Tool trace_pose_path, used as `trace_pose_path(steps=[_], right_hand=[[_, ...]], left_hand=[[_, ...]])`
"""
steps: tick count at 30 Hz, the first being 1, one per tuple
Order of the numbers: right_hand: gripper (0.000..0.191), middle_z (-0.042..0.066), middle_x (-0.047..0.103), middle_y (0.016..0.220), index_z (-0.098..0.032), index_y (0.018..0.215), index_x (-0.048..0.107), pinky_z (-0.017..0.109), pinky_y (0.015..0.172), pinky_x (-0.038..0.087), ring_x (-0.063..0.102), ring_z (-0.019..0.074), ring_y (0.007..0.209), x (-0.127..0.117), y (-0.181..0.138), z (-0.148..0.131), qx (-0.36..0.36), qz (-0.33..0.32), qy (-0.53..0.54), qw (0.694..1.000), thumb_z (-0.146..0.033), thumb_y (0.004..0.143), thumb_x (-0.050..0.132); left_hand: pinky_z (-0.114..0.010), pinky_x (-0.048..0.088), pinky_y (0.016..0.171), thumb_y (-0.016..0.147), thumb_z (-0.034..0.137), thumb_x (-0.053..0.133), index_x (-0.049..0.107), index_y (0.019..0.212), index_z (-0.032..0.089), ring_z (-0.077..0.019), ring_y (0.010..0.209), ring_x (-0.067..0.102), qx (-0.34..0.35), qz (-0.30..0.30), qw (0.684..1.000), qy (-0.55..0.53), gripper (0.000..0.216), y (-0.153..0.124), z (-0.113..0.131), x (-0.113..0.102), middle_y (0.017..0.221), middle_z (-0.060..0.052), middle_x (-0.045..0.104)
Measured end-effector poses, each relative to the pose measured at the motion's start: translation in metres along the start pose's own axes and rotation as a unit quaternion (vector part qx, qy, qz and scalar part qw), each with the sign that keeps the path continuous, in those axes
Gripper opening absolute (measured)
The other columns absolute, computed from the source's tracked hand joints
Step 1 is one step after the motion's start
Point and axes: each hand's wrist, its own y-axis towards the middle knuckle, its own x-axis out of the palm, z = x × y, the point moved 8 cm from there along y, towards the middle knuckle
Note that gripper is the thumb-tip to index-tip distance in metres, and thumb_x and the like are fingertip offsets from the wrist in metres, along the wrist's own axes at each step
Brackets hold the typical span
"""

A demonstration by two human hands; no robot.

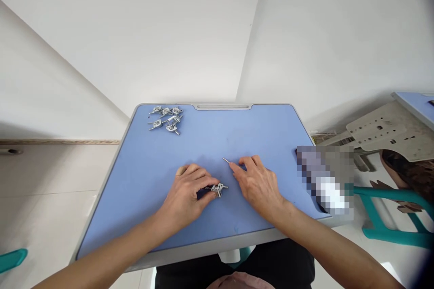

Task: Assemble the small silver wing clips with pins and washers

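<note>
My left hand (pixel 188 192) pinches a small silvery metal clamp-like fitting (pixel 219 188) between thumb and index finger, just above the near middle of the blue desktop (pixel 135 185). To the right, my right hand (pixel 259 185) is closed, with a thin metal rod (pixel 226 160) sticking out from its index fingertip. The rod's other end is hidden by the fingers, and so is the right thumb. Several similar metal fittings (pixel 172 128) lie grouped at the desk's far left corner, some with rods or bolts sticking out.
A blurred-out, phone-like object (pixel 320 180) lies along the desk's right edge. A pencil groove (pixel 223 107) runs along the far edge, close to the white wall (pixel 169 31). Another desk (pixel 389 126) and a teal frame (pixel 376 212) stand at the right.
</note>
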Motion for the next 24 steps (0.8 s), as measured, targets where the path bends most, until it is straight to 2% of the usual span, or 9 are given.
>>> trace_pose_path(steps=[4,9,13,16,19,24], right_hand=[[0.016,0.004,0.066,0.102,-0.027,0.102,0.07,0.023,0.051,0.035,0.051,0.0185,0.095,-0.009,0.0,-0.006,0.004,0.016,0.116,0.993,-0.021,0.09,0.061],[0.011,-0.001,0.068,0.093,-0.029,0.095,0.071,0.025,0.056,0.034,0.056,0.0167,0.091,-0.001,0.008,-0.016,0.032,-0.072,0.214,0.974,-0.025,0.085,0.069],[0.009,-0.002,0.07,0.091,-0.028,0.094,0.07,0.028,0.067,0.038,0.058,0.0187,0.097,0.004,0.016,-0.021,0.051,-0.135,0.236,0.961,-0.025,0.087,0.067],[0.01,-0.002,0.071,0.09,-0.026,0.094,0.069,0.029,0.073,0.039,0.059,0.0176,0.093,0.006,0.02,-0.02,0.06,-0.167,0.248,0.952,-0.02,0.087,0.066],[0.013,-0.002,0.069,0.087,-0.026,0.094,0.07,0.028,0.07,0.037,0.058,0.0159,0.086,0.008,0.021,-0.021,0.033,-0.177,0.235,0.955,-0.016,0.088,0.062],[0.017,0.0,0.065,0.085,-0.026,0.091,0.071,0.025,0.058,0.03,0.054,0.0152,0.082,0.009,0.019,-0.029,-0.046,-0.141,0.194,0.97,-0.015,0.091,0.057]], left_hand=[[-0.036,0.034,0.082,0.086,0.02,0.067,0.07,0.094,0.025,-0.0175,0.085,0.054,-0.005,-0.004,1.0,-0.007,0.009,0.0,0.001,0.0,0.085,0.001,0.068],[-0.036,0.035,0.083,0.086,0.019,0.065,0.069,0.089,0.023,-0.0172,0.084,0.054,-0.018,-0.008,1.0,-0.016,0.007,0.001,0.0,0.0,0.08,0.002,0.067],[-0.035,0.036,0.082,0.082,0.017,0.068,0.064,0.082,0.02,-0.0172,0.082,0.054,-0.045,-0.006,0.999,-0.031,0.005,0.002,-0.006,0.001,0.078,0.002,0.067],[-0.036,0.037,0.083,0.081,0.015,0.067,0.061,0.08,0.02,-0.0183,0.084,0.056,-0.061,-0.004,0.998,-0.035,0.008,0.001,-0.009,0.0,0.081,0.002,0.067],[-0.036,0.038,0.084,0.081,0.015,0.066,0.06,0.084,0.021,-0.0185,0.085,0.057,-0.068,-0.005,0.997,-0.03,0.009,0.0,-0.011,0.0,0.084,0.002,0.068],[-0.036,0.037,0.085,0.079,0.011,0.067,0.059,0.093,0.021,-0.018,0.087,0.056,-0.071,-0.008,0.997,-0.018,0.019,0.0,-0.012,-0.001,0.087,0.003,0.067]])
